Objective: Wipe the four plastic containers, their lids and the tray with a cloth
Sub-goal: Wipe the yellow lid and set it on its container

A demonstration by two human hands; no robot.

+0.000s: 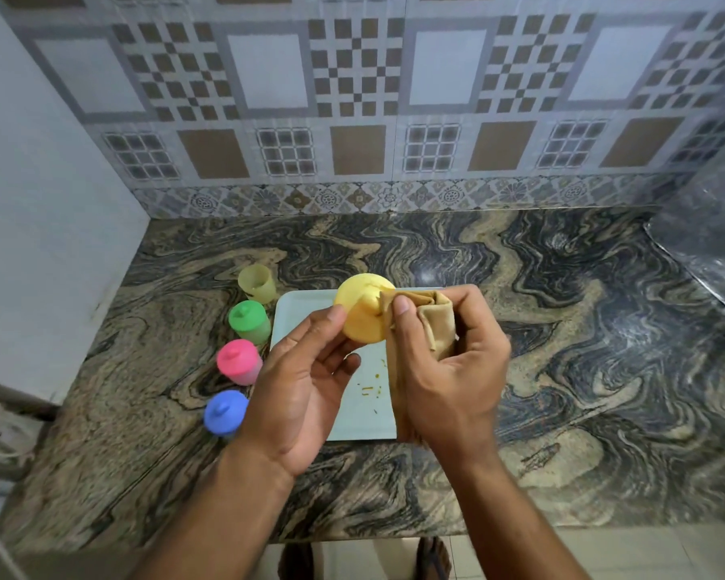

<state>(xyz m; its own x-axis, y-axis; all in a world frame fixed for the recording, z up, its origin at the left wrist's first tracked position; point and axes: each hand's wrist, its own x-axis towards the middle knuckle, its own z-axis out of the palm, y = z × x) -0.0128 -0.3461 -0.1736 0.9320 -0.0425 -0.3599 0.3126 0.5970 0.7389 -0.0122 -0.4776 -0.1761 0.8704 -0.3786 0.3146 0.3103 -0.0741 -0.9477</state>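
My left hand (306, 383) holds a yellow lid (363, 311) above the tray, thumb on its rim. My right hand (448, 362) grips a tan cloth (427, 328) and presses it with the thumb against the lid's knob. The pale tray (365, 408) lies on the counter under both hands, with small yellow crumbs on it. Left of the tray stand an open yellow container (257, 283) and three closed ones with a green lid (248, 321), a pink lid (238, 361) and a blue lid (225, 412).
The marbled stone counter (561, 370) runs to a tiled back wall and a plain wall on the left. A shiny steel surface (712, 261) sits at the far right. The counter's front edge is close to my body; feet show below it.
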